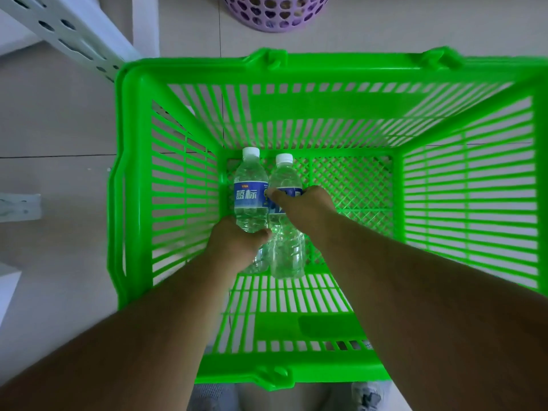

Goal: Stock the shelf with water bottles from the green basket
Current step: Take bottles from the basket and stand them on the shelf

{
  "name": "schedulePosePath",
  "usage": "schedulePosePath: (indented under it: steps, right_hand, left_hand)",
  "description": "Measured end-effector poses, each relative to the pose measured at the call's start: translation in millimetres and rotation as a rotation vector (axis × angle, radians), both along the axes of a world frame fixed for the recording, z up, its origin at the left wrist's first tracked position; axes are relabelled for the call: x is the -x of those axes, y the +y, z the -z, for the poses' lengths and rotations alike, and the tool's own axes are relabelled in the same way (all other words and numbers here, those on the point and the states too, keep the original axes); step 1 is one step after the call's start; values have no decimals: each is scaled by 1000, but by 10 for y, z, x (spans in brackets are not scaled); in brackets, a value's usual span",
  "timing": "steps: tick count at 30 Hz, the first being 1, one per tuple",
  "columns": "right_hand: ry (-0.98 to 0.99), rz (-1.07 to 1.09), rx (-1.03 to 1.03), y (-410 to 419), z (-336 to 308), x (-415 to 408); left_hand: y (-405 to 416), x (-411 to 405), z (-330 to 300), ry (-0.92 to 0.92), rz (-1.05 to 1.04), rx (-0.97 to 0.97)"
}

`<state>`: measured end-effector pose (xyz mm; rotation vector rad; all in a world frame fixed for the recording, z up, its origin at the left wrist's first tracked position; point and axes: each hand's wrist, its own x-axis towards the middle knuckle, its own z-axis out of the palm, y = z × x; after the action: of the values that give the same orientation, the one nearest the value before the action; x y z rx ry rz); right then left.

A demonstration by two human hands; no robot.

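Floor [59, 120] of pale square tiles, with thin grout lines, fills the frame around your green basket [189, 66], which occupies the centre. Two water bottles lie side by side on its lattice bottom, white caps toward the top of the frame. Your left hand [237, 241] grips the lower body of the left bottle [250, 188], whose blue label faces up. Your right hand [302, 207] grasps the right bottle [286, 247] across its label. A white perforated shelf upright [68, 34] slants across the upper left. A purple basket [275, 13] with heart-shaped holes stands at top centre. Grey shoes [367, 396] show at the bottom edge, beneath the basket rim.
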<state>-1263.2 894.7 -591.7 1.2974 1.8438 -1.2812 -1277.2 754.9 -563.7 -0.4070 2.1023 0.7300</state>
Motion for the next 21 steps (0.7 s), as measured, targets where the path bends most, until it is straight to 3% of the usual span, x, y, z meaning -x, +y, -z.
schedulePosePath:
  steps: [7, 11, 15, 21]
  right_hand:
    - [138, -16, 13, 111, -361, -132]
    - [206, -54, -27, 238, -1004, -242]
    - [317, -76, -76, 350, -1981, -281]
    - [450, -59, -122, 441, -3980, -317]
  left_hand:
    - [-79, -69, -288, -40, -41, -27]
    - [-75, -164, -928, -48, -49, -88]
    - [-41, -192, -1898, 48, -61, -132]
    - [-47, -230, -3707, 145, -74, -283]
